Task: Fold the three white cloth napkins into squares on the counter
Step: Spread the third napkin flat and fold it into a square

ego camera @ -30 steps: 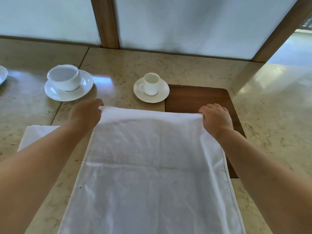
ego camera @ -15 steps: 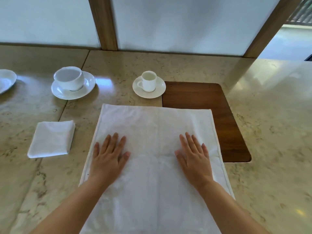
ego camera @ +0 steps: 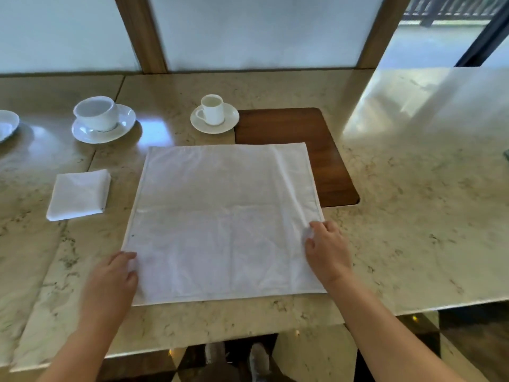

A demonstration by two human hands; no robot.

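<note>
At the near edge of the worktop point(ego camera: 413, 188), the right hand point(ego camera: 327, 252) pinches the right border of the large napkin point(ego camera: 220, 216), its grip closed narrowly on a raised bit of cloth. The left hand point(ego camera: 113, 279) lies at the napkin's near-left corner with fingers curled at the edge; whether its grip actually holds cloth cannot be told. The large napkin lies flat at the centre of the worktop, apparently folded once, its far-right corner overlapping a wooden board point(ego camera: 325, 150).

Judged step: second napkin, next fold in hand. The next move calls for lifting one side and bringing it across to meet the opposite edge squarely.

One folded napkin point(ego camera: 78, 195) rests well to the left. A third is not visible.

Beyond, a large cup point(ego camera: 95, 113) and a small cup point(ego camera: 212, 110) each stand on a saucer; both appear empty.
</note>
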